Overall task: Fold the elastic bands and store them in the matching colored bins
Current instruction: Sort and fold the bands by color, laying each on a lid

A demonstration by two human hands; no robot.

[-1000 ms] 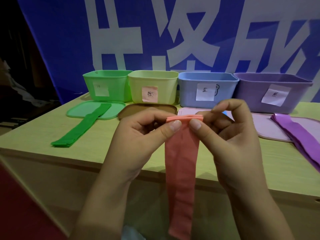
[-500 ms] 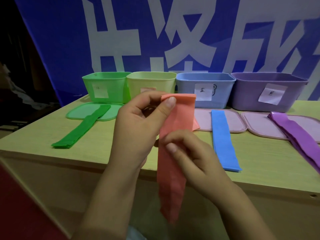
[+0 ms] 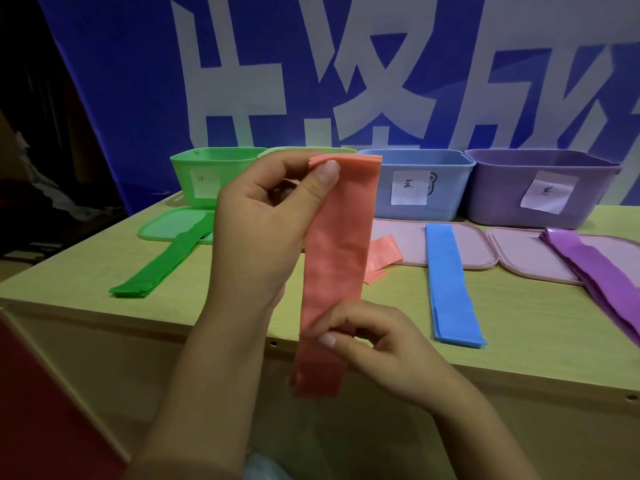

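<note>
Head view: the left hand (image 3: pixel 266 233) pinches the top edge of the long salmon-pink flat elastic band (image 3: pixel 336 271) between thumb and fingers, letting it hang straight in front of the pale wooden table (image 3: pixel 519 327). The right hand (image 3: pixel 374 337) pinches it low down, likely to bring that end up for a fold. The pale yellow-green plastic bin (image 3: pixel 277 152), probably its target, sits mostly hidden behind the hand

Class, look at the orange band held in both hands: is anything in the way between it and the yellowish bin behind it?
Nothing visible blocks it. The orange band hangs between the left hand and right hand, in front of the yellowish bin, whose visible rim shows no lid.
</note>
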